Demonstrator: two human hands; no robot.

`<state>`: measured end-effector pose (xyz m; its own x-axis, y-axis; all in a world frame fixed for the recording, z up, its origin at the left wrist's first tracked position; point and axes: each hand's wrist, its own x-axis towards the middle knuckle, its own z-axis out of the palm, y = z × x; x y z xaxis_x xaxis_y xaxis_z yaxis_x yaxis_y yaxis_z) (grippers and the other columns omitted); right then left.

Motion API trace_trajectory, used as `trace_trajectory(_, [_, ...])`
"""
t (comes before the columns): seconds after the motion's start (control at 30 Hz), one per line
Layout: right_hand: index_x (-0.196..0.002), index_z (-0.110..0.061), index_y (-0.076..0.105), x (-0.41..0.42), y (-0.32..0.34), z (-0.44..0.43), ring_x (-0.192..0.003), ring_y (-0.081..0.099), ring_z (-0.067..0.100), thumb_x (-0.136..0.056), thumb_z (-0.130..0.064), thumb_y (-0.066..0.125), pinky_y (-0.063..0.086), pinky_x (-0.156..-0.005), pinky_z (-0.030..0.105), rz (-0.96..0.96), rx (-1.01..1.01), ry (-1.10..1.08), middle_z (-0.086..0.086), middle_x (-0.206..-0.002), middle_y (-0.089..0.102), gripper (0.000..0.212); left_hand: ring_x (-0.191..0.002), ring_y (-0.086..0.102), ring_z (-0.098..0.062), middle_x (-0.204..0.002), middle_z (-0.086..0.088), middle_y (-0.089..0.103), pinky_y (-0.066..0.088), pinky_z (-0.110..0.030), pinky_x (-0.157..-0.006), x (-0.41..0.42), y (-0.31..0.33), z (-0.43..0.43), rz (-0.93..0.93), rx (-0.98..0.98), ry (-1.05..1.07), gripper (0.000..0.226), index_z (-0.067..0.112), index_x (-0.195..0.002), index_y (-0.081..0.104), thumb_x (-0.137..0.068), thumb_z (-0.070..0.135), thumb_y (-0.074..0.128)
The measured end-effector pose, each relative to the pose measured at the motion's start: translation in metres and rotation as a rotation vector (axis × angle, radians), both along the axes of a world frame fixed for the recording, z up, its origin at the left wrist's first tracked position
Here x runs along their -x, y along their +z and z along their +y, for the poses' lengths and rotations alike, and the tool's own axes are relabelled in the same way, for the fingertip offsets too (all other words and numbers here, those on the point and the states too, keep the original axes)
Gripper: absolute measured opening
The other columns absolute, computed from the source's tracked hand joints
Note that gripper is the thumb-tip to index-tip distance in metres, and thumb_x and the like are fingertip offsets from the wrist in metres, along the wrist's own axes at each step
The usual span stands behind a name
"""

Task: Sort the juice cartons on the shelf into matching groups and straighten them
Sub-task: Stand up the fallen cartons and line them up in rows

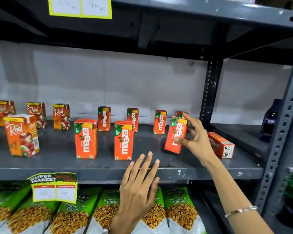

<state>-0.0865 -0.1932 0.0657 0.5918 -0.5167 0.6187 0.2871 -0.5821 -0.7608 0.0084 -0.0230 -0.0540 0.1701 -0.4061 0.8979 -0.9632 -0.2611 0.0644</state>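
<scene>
Both forearms are bare, with no sleeves in view. The right hand (195, 137) has a thin bracelet (240, 211) of small silver and dark links on its wrist. The left hand (137, 191) wears no rings, its nails short and unpainted.

A grey shelf (57, 159) holds cartons standing apart, with open lanes between them. Bare shelf runs along the front edge, broad below the two front Maaza cartons (85, 139). Real cartons (22, 135) block the left end. On the right, a tilted carton (176, 135) and one lying flat (221, 144) crowd the space beside the upright post (210, 88). The shelf above (210, 16) leaves tall clearance over every carton.
</scene>
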Motion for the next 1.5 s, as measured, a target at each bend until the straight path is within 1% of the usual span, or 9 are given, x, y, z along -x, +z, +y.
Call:
trace_trajectory(0.2, [-0.120,-0.034,0.052,-0.003,-0.009,0.020,-0.115,0.056,0.022,-0.065,0.009,0.075,0.052,-0.092,0.039,0.009,0.028,0.141,0.003,-0.135,0.048,0.074,-0.139,0.023,-0.008,-0.137,-0.003,0.045,0.014,-0.030,-0.116,-0.018,-0.003,0.027,0.026,0.143,0.061,0.043,0.020,-0.135,0.036,-0.097,0.037,0.029])
trace_trajectory(0.37, [-0.119,-0.035,0.050,-0.005,-0.009,0.025,-0.114,0.056,0.021,-0.066,0.009,0.075,0.054,-0.083,0.027,0.032,0.052,0.169,0.004,-0.134,0.049,0.073,-0.140,0.019,-0.007,-0.155,0.013,0.012,0.013,-0.029,-0.116,-0.040,-0.011,0.034,-0.037,0.088,0.093,0.047,0.022,-0.142,0.028,-0.098,0.037,0.028])
trace_trajectory(0.5, [-0.120,-0.038,0.048,-0.005,-0.013,0.025,-0.117,0.054,0.025,-0.067,0.006,0.075,0.054,-0.083,0.027,0.037,0.066,0.158,0.006,-0.135,0.048,0.074,-0.141,0.016,-0.008,-0.153,0.005,0.023,0.011,-0.029,-0.116,-0.047,-0.013,0.035,-0.092,0.042,0.147,0.049,0.025,-0.145,0.020,-0.098,0.037,0.026])
trace_trajectory(0.63, [-0.127,-0.039,0.044,0.002,-0.010,0.026,-0.127,0.047,0.014,-0.065,-0.007,0.080,0.042,-0.105,0.041,0.087,0.170,0.060,-0.003,-0.138,0.048,0.079,-0.142,0.013,-0.008,-0.146,0.001,0.032,0.009,-0.030,-0.116,-0.044,-0.013,0.033,-0.082,0.061,0.166,0.049,0.026,-0.146,0.018,-0.098,0.037,0.024])
trace_trajectory(0.77, [-0.128,-0.041,0.041,0.033,0.011,0.014,-0.119,0.049,-0.003,-0.060,-0.021,0.079,0.040,-0.099,0.016,-0.011,0.136,-0.114,-0.016,-0.132,0.051,0.080,-0.141,0.015,-0.007,-0.152,0.009,0.022,0.010,-0.030,-0.116,-0.044,-0.014,0.033,-0.085,0.109,0.121,0.048,0.028,-0.145,0.020,-0.098,0.037,0.026])
trace_trajectory(0.87, [-0.130,-0.025,0.048,0.066,0.022,-0.022,-0.112,0.054,0.012,-0.067,-0.018,0.079,0.041,-0.093,0.025,-0.014,0.060,-0.464,0.001,-0.128,0.057,0.071,-0.141,0.016,-0.007,-0.155,0.015,0.011,0.011,-0.030,-0.116,-0.044,-0.014,0.031,-0.101,0.119,0.117,0.048,0.027,-0.145,0.021,-0.098,0.036,0.027])
trace_trajectory(0.97, [-0.125,-0.015,0.055,0.085,0.014,-0.050,-0.109,0.057,0.023,-0.072,-0.037,0.074,0.042,-0.087,0.033,0.179,-0.069,-0.695,0.010,-0.126,0.062,0.061,-0.141,0.016,-0.007,-0.155,0.015,0.010,0.011,-0.031,-0.116,-0.042,-0.014,0.028,-0.087,0.144,0.116,0.048,0.028,-0.145,0.022,-0.098,0.036,0.027])
trace_trajectory(1.1, [-0.117,-0.011,0.062,0.084,0.002,-0.060,-0.105,0.059,0.025,-0.072,-0.051,0.069,0.043,-0.085,0.034,0.247,-0.210,-0.718,0.011,-0.115,0.067,0.061,-0.141,0.015,-0.007,-0.155,0.016,0.010,0.010,-0.030,-0.116,-0.040,-0.014,0.026,-0.071,0.157,0.115,0.048,0.029,-0.145,0.020,-0.098,0.036,0.026])
trace_trajectory(1.5, [-0.111,-0.012,0.064,0.072,0.003,-0.057,-0.097,0.060,0.034,-0.070,-0.042,0.072,0.047,-0.080,0.037,0.484,-0.155,-0.793,0.017,-0.105,0.067,0.052,-0.141,0.017,-0.007,-0.155,0.016,0.012,0.013,-0.032,-0.115,-0.040,-0.013,0.030,-0.078,0.127,0.123,0.048,0.028,-0.144,0.023,-0.097,0.036,0.029])
